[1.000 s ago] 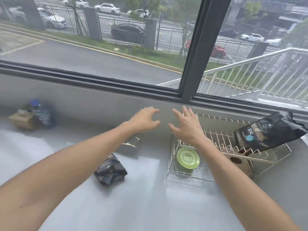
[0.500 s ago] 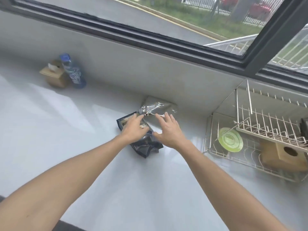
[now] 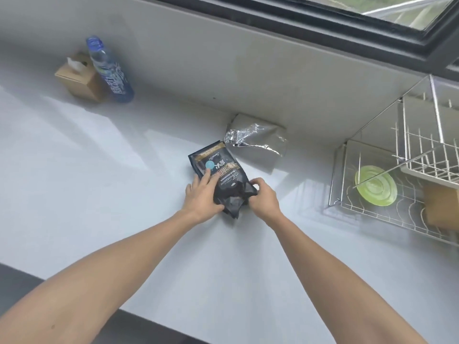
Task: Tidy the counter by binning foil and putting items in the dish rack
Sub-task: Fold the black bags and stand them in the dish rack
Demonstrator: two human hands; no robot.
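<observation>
Pouch (image 3: 221,175) at centre of the counter (image 3: 124,194), foil (image 3: 255,142) just behind it against the wall, bottle (image 3: 110,70) and tissue box (image 3: 79,80) upper left, dish rack (image 3: 407,184) at right holding a plate (image 3: 375,185), window (image 3: 372,18) along the top.

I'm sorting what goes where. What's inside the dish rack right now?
In the dish rack, a green round lid lies on the lower level, with a brown box beside it. The upper shelf and frame edge hide the rest.

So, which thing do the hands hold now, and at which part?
The black pouch, at its crumpled near end: left hand on its left side, right hand on its right corner. It still lies on the counter.
</observation>
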